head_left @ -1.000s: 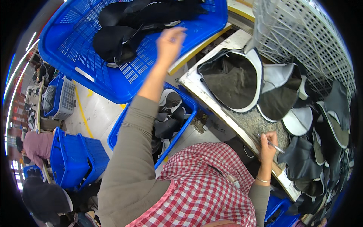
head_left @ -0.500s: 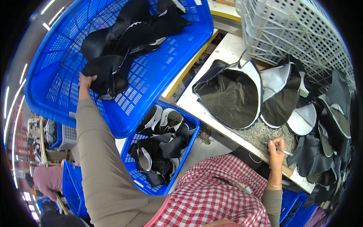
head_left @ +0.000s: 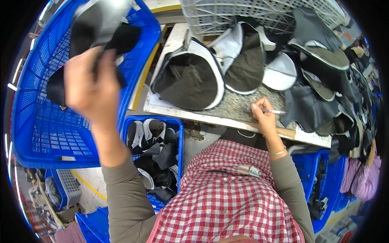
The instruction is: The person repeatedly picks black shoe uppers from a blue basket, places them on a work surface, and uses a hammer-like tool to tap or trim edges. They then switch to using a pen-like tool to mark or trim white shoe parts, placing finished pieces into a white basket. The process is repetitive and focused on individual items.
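My left hand (head_left: 91, 87), smeared by motion, is raised over the large blue basket (head_left: 30, 121) with its fingers closed on a black-and-white shoe upper (head_left: 91, 30). Behind and beneath that hand, another black upper (head_left: 56, 87) lies in the basket. At the bench edge, my right hand (head_left: 265, 119) grips a slim silver pen (head_left: 277, 112). An opened-out upper with dark lining and a white rim (head_left: 188, 79) lies on the bench to the left of the pen. A similar upper (head_left: 245, 65) sits beside it.
A white plastic crate (head_left: 259, 14) stands at the back of the bench (head_left: 227, 118). Black uppers (head_left: 310, 107) pile up on the right. A smaller blue basket (head_left: 181, 139) of uppers is below the bench, left of my apron. Another blue basket (head_left: 304, 170) stands at lower right.
My left hand has lifted a shoe upper from the basket and come back toward me. My view has turned left-to-right, so the bench appears further left. The right hand still holds the pen.
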`<action>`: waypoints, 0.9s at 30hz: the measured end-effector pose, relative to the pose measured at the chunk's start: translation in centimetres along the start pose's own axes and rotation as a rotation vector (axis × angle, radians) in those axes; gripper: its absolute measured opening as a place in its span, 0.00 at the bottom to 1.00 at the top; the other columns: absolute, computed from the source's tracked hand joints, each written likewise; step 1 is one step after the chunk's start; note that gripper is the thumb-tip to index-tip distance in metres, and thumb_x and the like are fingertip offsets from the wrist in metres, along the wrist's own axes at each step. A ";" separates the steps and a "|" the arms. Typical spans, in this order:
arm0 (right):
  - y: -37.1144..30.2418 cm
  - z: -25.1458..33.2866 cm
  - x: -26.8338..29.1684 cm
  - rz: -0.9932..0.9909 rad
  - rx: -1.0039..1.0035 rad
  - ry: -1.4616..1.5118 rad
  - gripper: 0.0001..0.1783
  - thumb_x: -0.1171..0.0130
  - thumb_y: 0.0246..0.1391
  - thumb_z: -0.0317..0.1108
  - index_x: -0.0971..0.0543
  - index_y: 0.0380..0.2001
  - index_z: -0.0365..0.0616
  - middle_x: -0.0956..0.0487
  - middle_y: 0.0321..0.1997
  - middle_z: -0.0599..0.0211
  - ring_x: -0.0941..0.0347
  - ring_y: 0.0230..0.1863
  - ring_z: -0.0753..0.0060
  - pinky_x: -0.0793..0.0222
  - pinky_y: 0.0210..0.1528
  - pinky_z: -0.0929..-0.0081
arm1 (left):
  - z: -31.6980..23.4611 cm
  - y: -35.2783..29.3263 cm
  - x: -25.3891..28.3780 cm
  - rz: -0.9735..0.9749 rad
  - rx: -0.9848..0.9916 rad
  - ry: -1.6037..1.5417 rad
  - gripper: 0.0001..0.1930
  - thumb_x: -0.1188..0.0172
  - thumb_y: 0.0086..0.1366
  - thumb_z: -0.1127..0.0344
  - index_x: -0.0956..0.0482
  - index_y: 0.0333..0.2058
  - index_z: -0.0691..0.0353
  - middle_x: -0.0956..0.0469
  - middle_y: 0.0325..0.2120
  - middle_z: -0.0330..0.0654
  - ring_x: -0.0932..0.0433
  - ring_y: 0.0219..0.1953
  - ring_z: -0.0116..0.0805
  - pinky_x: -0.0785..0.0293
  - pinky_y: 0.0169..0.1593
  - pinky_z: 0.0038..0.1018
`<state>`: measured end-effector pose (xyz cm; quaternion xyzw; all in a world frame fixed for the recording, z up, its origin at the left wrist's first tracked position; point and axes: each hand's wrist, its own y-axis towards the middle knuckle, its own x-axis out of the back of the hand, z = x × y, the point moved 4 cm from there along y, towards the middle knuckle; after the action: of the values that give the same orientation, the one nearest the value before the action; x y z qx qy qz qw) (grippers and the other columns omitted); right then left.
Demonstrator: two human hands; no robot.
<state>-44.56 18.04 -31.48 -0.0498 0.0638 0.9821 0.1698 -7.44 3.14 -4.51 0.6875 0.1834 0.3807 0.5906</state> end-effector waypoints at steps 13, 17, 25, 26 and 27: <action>-0.1 2.4 1.7 0.022 0.092 -0.158 0.09 0.37 0.66 0.32 0.28 0.39 0.43 0.30 0.27 0.82 0.41 0.27 0.92 0.46 0.30 0.86 | -16.6 -19.0 -19.8 1.140 0.227 -0.874 0.28 0.23 0.54 0.60 0.26 0.50 0.60 0.28 0.50 0.44 0.24 0.52 0.44 0.27 0.54 0.34; 1.6 1.1 0.4 -0.020 0.125 -0.313 0.12 0.33 0.63 0.34 0.28 0.32 0.44 0.29 0.25 0.80 0.38 0.27 0.88 0.41 0.30 0.83 | -16.7 -19.1 -20.5 1.033 0.122 -0.780 0.19 0.28 0.59 0.66 0.24 0.47 0.62 0.26 0.47 0.42 0.22 0.46 0.44 0.25 0.50 0.35; 2.5 0.0 0.0 -0.099 0.186 -0.473 0.14 0.31 0.59 0.37 0.25 0.28 0.42 0.22 0.23 0.68 0.28 0.23 0.76 0.32 0.28 0.72 | -17.0 -19.5 -21.2 0.966 0.254 -0.668 0.14 0.33 0.65 0.63 0.21 0.45 0.63 0.23 0.46 0.43 0.20 0.48 0.49 0.23 0.49 0.38; 2.5 -0.1 0.1 -0.110 0.165 -0.503 0.14 0.31 0.58 0.37 0.25 0.28 0.42 0.21 0.23 0.68 0.28 0.23 0.75 0.31 0.28 0.72 | -17.0 -19.5 -21.2 0.968 0.248 -0.680 0.14 0.33 0.64 0.63 0.21 0.45 0.63 0.23 0.45 0.43 0.20 0.48 0.49 0.23 0.49 0.38; 2.5 -0.1 0.0 -0.103 0.156 -0.529 0.14 0.31 0.58 0.37 0.25 0.29 0.42 0.21 0.23 0.67 0.27 0.23 0.75 0.31 0.28 0.71 | -17.0 -19.5 -21.1 0.962 0.250 -0.683 0.14 0.33 0.64 0.63 0.21 0.44 0.63 0.23 0.45 0.43 0.20 0.48 0.49 0.23 0.48 0.38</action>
<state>-45.43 15.72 -31.33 0.2183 0.0903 0.9432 0.2334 -29.73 4.33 -29.34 0.8409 -0.3050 0.3382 0.2925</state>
